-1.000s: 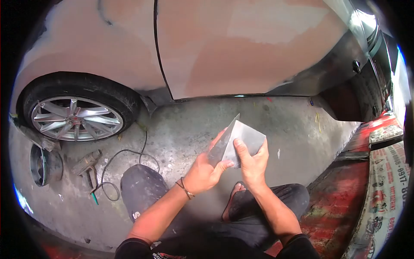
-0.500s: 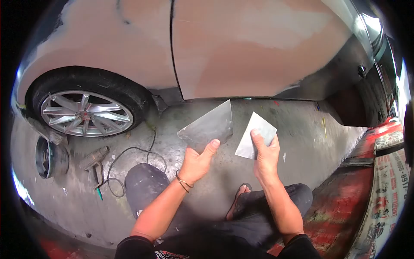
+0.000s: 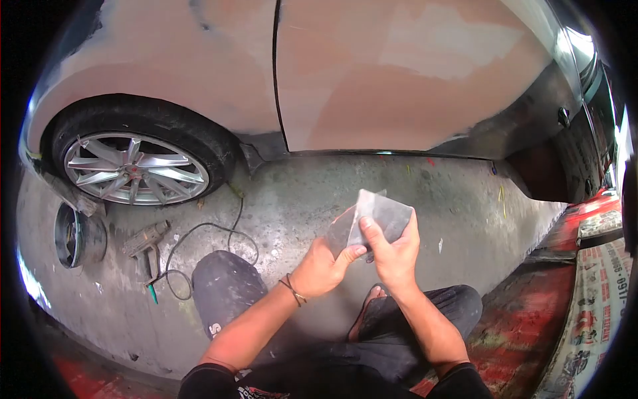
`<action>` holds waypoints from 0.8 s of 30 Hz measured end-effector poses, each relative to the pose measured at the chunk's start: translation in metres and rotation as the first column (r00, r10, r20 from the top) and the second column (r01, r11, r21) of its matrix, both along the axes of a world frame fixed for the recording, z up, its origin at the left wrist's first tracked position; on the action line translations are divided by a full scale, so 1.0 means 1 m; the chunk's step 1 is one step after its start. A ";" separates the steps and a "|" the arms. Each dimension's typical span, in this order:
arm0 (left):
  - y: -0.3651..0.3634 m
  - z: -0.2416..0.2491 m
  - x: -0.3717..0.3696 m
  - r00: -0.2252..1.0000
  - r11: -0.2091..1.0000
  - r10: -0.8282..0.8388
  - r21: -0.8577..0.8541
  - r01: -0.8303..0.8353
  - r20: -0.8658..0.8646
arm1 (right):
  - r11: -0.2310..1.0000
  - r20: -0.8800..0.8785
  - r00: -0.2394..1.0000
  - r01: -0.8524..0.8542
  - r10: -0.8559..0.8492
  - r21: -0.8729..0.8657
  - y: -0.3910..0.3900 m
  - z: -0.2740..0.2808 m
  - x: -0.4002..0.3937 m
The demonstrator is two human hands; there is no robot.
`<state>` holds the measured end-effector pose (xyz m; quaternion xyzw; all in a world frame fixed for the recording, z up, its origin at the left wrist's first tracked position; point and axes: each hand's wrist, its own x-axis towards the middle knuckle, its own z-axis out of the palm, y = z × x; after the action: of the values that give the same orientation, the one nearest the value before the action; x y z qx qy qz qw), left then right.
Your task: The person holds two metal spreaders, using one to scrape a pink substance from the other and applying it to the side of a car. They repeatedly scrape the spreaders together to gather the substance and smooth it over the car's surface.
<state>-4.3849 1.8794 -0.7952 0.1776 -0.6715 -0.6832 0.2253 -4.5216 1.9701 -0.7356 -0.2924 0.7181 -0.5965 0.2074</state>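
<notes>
My left hand (image 3: 318,269) is closed on a grey sandpaper sheet (image 3: 339,229), the thumb pressed along its lower edge. My right hand (image 3: 399,261) grips a second sandpaper sheet (image 3: 391,218), thumb on its face and fingers behind. The two sheets overlap in front of my knees, the right one partly covering the left one. My fingers behind the sheets are mostly hidden. Beyond them stands a car with a door panel (image 3: 399,86) covered in patchy pinkish-brown and grey coating.
At left are the car's wheel (image 3: 136,169), a loose round rim-like part (image 3: 80,236) and a heat gun (image 3: 146,246) on the concrete floor. The gun's black cord (image 3: 199,228) loops towards my knee. Printed sheeting (image 3: 595,292) lies at right.
Both hands have come together, bringing the separate sheets into overlap. My left hand moved right and slightly down; my right hand moved slightly left. The view shifted a little.
</notes>
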 end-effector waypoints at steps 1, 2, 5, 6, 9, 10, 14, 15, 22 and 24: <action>-0.006 -0.001 0.003 0.993 0.996 -0.088 -0.003 0.089 0.079 | 0.999 -0.070 0.996 -0.051 0.051 0.009 0.003 0.002 0.000; -0.010 -0.004 0.005 0.978 0.979 -0.190 0.087 0.182 0.090 | 0.988 -0.139 0.983 -0.108 0.124 0.111 0.007 0.002 -0.002; -0.021 -0.010 0.008 0.910 0.910 -0.401 0.164 0.381 0.108 | 0.915 -0.346 0.876 -0.218 0.337 0.339 0.017 0.003 -0.007; -0.018 -0.015 0.003 0.930 0.915 -0.366 0.201 0.351 0.041 | 0.940 -0.289 0.918 -0.190 0.273 0.284 0.018 0.004 -0.007; 0.003 -0.024 -0.013 0.985 0.961 -0.171 0.213 0.175 -0.037 | 0.996 -0.083 0.992 -0.090 0.091 0.012 0.011 -0.001 -0.014; 0.006 -0.022 -0.018 0.977 0.956 -0.213 0.199 0.214 -0.027 | 0.999 0.084 0.996 -0.012 0.016 -0.049 0.007 0.000 -0.017; -0.011 -0.027 -0.019 0.899 0.898 -0.432 0.124 0.421 0.074 | 0.981 -0.132 0.982 -0.113 0.134 0.155 0.009 0.017 -0.014; -0.016 -0.028 -0.017 0.860 0.869 -0.495 0.104 0.484 0.124 | 0.960 -0.173 0.963 -0.167 0.208 0.225 0.011 0.019 -0.014; -0.009 -0.014 -0.011 0.845 0.619 -0.405 0.575 0.534 -0.349 | 0.999 0.149 0.988 -0.021 0.026 -0.034 0.008 -0.004 -0.031; -0.007 -0.025 -0.018 0.804 0.399 -0.291 0.698 0.594 -0.518 | 0.995 0.164 0.983 -0.068 0.080 -0.076 0.011 0.008 -0.032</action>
<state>-4.4027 1.8721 -0.8200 -0.0362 -0.2372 -0.9705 0.0225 -4.5535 1.9815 -0.7275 -0.2750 0.6655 -0.6355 0.2785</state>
